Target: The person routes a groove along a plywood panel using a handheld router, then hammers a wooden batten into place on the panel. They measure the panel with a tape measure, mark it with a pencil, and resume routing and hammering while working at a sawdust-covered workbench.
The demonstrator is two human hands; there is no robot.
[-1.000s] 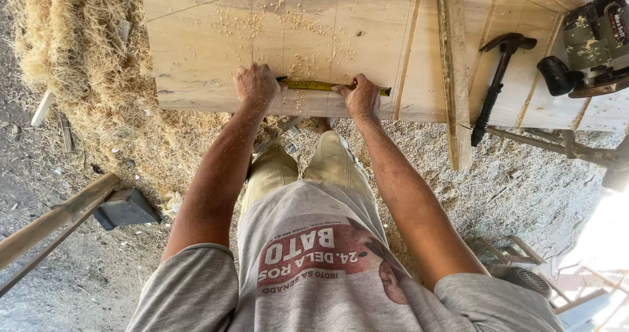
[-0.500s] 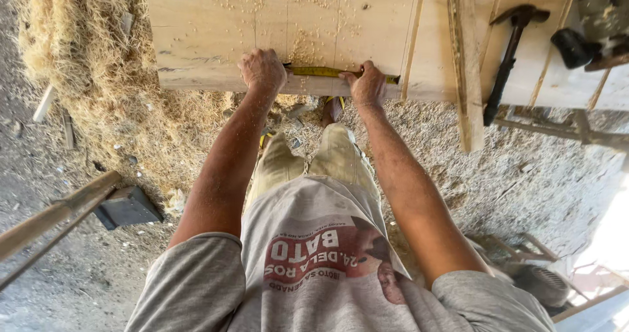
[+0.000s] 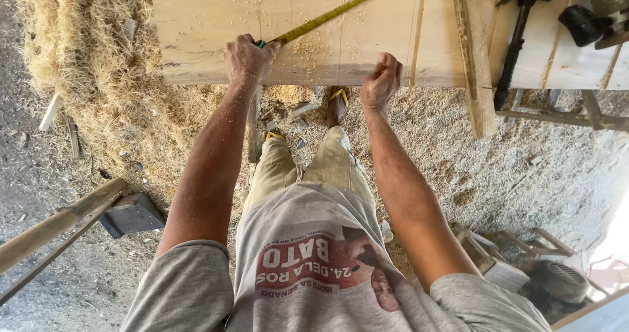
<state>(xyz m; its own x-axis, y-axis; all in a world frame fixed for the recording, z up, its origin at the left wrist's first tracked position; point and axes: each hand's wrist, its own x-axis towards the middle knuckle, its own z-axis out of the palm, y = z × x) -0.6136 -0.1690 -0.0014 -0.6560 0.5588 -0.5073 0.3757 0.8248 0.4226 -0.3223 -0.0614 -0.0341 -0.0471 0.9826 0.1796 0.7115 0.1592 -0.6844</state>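
At the far left one heap of pale wood shavings (image 3: 85,76) spills down beside the bench, and below it one long wooden handle (image 3: 59,221) slants across one dark grey block (image 3: 131,214) on the dusty ground. One wide, light wooden board (image 3: 216,24) lies across the top of the view, sprinkled with sawdust. The left hand (image 3: 247,58) rests on the board near its front edge, its fingers curled together and pinching the end of one yellow measuring tape (image 3: 334,12), which runs up and to the right across the board in a straight diagonal line. The right hand (image 3: 382,80) sits at the board's front edge, well apart from the tape; its fingers are bent into a loose fist, knuckles against the wood, and whether they hold anything cannot be told. Right of it one narrow wooden slat (image 3: 473,50) lies across the board and overhangs its edge. One black hammer (image 3: 517,31) lies beside the slat, and one dark power tool (image 3: 593,18) sits at the far right corner, partly cut off. No packages or signs can be made out on the board.
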